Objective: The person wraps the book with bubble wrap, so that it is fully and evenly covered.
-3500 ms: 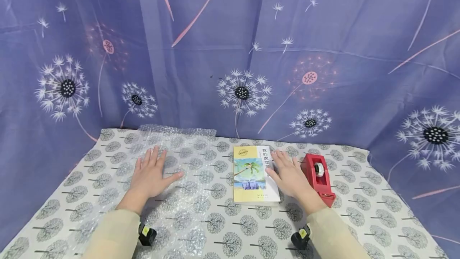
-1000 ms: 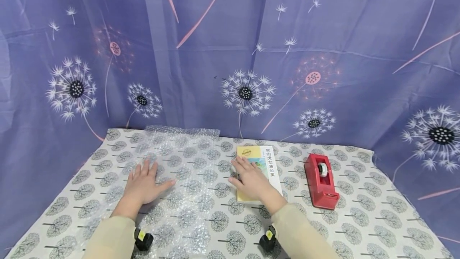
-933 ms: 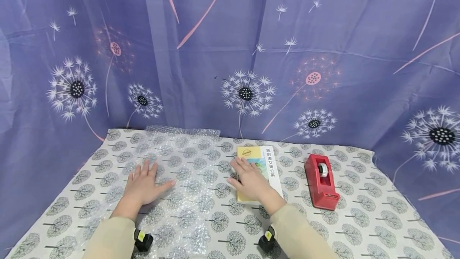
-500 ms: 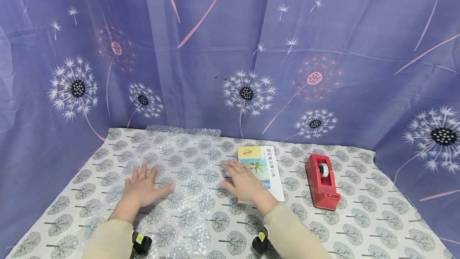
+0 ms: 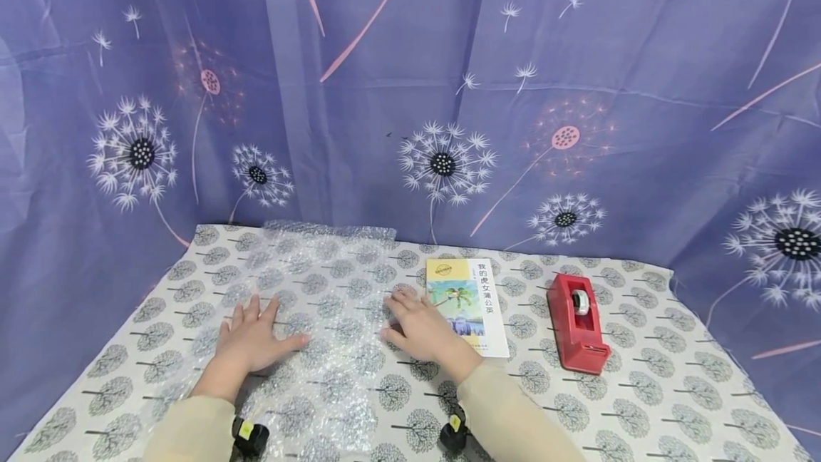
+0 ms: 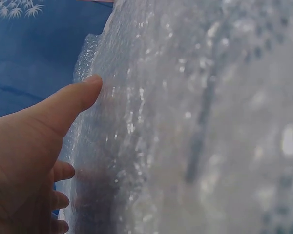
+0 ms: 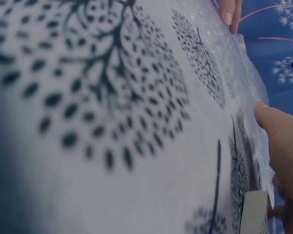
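A sheet of clear bubble wrap (image 5: 333,291) lies spread over the left part of the table. My left hand (image 5: 251,342) is over it with fingers and thumb spread; in the left wrist view the hand (image 6: 27,146) shows beside the wrap, holding nothing. A paperback book (image 5: 457,305) with a palm-tree cover lies face up to the right of the wrap. At the book's left edge is my right hand (image 5: 420,330), fingers extended toward the wrap and gripping nothing. The right wrist view shows the book's edge (image 7: 255,212) below that hand (image 7: 289,151). Contact there is unclear.
A red tape dispenser (image 5: 577,334) with a roll of clear tape stands right of the book. The table is covered by a white tree-print cloth (image 5: 673,383). Behind it hangs a blue curtain (image 5: 359,127) with dandelions. Each wrist wears a small black camera (image 5: 250,437).
My right hand has moved left, from between the book and the tape dispenser, across the book to its left edge. My left hand has drawn slightly back toward me. Book, wrap and dispenser stay put.
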Demonstrator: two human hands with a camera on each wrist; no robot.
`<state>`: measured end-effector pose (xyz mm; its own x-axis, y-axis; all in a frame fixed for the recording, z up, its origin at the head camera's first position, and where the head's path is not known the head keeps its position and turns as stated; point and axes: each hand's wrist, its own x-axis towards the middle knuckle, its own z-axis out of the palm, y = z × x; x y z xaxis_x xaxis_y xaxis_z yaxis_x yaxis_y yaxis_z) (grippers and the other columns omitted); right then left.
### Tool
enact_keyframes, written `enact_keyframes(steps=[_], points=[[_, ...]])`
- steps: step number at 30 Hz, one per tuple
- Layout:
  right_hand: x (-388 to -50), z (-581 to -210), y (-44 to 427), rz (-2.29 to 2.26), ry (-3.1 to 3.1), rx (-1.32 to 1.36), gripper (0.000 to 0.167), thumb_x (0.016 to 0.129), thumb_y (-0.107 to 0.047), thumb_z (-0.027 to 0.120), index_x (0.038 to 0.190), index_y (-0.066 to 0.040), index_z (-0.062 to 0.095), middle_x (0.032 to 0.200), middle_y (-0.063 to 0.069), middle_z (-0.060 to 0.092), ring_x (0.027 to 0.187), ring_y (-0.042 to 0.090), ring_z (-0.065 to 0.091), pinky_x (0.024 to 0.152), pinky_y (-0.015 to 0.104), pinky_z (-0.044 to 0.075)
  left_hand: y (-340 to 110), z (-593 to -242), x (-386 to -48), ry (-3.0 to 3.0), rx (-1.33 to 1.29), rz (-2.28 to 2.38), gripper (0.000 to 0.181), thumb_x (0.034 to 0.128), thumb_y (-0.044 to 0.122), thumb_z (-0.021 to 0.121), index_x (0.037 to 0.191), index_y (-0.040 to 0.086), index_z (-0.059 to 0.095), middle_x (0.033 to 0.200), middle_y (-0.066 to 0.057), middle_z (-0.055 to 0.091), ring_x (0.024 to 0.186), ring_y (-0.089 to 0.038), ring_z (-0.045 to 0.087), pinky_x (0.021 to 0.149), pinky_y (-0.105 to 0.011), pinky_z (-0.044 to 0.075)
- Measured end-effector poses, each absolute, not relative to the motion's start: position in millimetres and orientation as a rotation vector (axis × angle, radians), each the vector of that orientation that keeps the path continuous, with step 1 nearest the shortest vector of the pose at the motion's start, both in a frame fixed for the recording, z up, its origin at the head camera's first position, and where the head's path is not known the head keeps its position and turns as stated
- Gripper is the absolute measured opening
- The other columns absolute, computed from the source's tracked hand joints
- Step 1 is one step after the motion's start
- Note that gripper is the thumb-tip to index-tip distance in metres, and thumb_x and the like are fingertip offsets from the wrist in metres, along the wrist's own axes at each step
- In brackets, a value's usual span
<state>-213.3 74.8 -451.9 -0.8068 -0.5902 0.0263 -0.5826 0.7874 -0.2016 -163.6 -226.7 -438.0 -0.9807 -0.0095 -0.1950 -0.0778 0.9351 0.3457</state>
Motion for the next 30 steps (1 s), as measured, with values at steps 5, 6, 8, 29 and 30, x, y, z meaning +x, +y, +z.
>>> enact_keyframes(steps=[5, 6, 8, 29, 30], points=[[-212.8, -454.5, 69.3, -0.282, 2.919, -0.974, 0.066, 0.094, -0.054, 0.043, 0.146, -0.014, 0.037, 0.154, 0.009, 0.032, 0.143, 0.029, 0.026, 0.115, 0.053, 0.025, -227.3, -436.7, -160.5, 2.864, -0.094, 0.535, 0.115, 0.0747, 0.08, 0.048, 0.15, 0.0, 0.014, 0.151, -0.037, -0.003, 0.132, -0.063, -0.005, 0.102, -0.076, -0.003], [-212.8, -455.0, 68.4, -0.279, 2.918, -0.98, 0.066, 0.094, -0.054, 0.043, 0.146, -0.013, 0.037, 0.154, 0.009, 0.032, 0.143, 0.029, 0.026, 0.115, 0.053, 0.026, -227.3, -436.2, -159.5, 2.856, -0.097, 0.535, 0.115, 0.0744, 0.08, 0.048, 0.15, 0.0, 0.013, 0.15, -0.037, -0.003, 0.132, -0.063, -0.005, 0.102, -0.076, -0.004], [-212.7, -454.8, 67.0, -0.282, 2.909, -0.985, 0.065, 0.095, -0.053, 0.043, 0.146, -0.013, 0.036, 0.154, 0.008, 0.032, 0.143, 0.028, 0.026, 0.115, 0.053, 0.025, -226.8, -435.2, -157.3, 2.845, -0.108, 0.533, 0.116, 0.0736, 0.08, 0.049, 0.15, 0.0, 0.013, 0.151, -0.037, -0.003, 0.132, -0.063, -0.005, 0.102, -0.077, -0.004], [-211.5, -455.9, 62.5, -0.234, 2.888, -0.982, 0.063, 0.096, -0.053, 0.04, 0.147, -0.016, 0.035, 0.155, 0.005, 0.031, 0.145, 0.027, 0.023, 0.117, 0.051, 0.023, -219.7, -425.5, -148.2, 2.789, -0.135, 0.534, 0.118, 0.0713, 0.076, 0.057, 0.148, -0.005, 0.017, 0.148, -0.04, 0.0, 0.13, -0.065, -0.005, 0.101, -0.078, -0.002], [-211.3, -455.7, 62.4, -0.229, 2.889, -0.982, 0.063, 0.096, -0.053, 0.04, 0.147, -0.015, 0.036, 0.154, 0.005, 0.031, 0.144, 0.027, 0.023, 0.117, 0.051, 0.023, -220.0, -425.8, -148.6, 2.784, -0.135, 0.54, 0.119, 0.0712, 0.076, 0.057, 0.148, -0.005, 0.017, 0.148, -0.04, 0.0, 0.13, -0.065, -0.005, 0.101, -0.078, -0.002]])
